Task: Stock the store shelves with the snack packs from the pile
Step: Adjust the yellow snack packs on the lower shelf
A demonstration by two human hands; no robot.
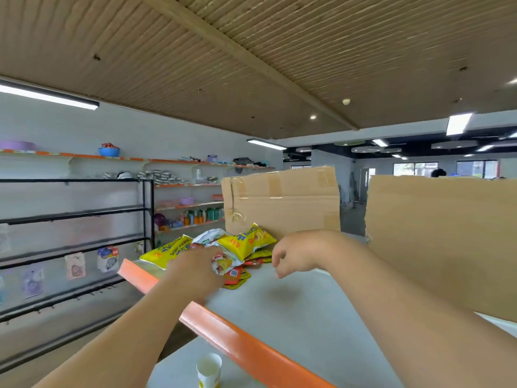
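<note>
Store interior under a ribbed brown ceiling, with both bare hands reaching over a grey shelf top (pixel 293 309) edged in orange.

Snack packs (pixel 240 245), mostly yellow with some red and white ones, lie heaped at the far left end of that top, right against a taped cardboard box (pixel 282 200). Left hand (pixel 200 266) rests on the near side of the heap, fingers curled over a red and white pack; motion blur hides whether it actually grips it. Right hand (pixel 291 252) hovers just right of the heap, fingers loosely curled downward and holding nothing. A second cardboard sheet (pixel 442 242) stands to the right. A paper cup (pixel 209 369) sits on a lower level near the bottom edge. Black wire racks (pixel 75 219) and orange-trimmed wall shelves (pixel 184 186) fill the left background.
</note>
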